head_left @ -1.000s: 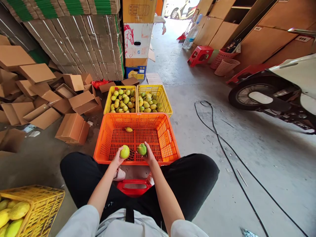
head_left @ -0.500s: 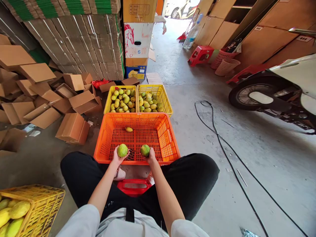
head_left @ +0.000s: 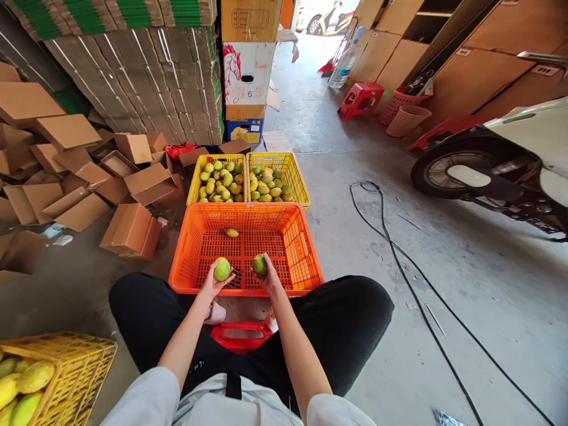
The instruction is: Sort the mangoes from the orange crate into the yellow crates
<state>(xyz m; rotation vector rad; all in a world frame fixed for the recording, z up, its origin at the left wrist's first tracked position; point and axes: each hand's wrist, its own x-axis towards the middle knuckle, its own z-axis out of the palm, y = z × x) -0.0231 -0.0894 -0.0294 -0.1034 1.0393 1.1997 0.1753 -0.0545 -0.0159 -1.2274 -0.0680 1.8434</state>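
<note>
In my left hand rests a round yellow-green fruit, the palm turned up beneath it and the fingers curled round its side. My right hand grips a second, darker green fruit, thumb and fingers around it. Both hands are over the near side of an orange plastic crate, apart from each other. One small yellow fruit lies on the crate's floor near its far wall. I cannot tell the exact kind of fruit.
Behind the orange crate stand two yellow crates holding many green and yellow fruits. Another yellow crate with larger yellow fruits is at lower left. Cardboard boxes lie at left; a black cable and a motorbike are at right.
Both fruits have turned slightly in my hands. The fingers of my right hand have shifted up along its fruit. The crates have stayed in place.
</note>
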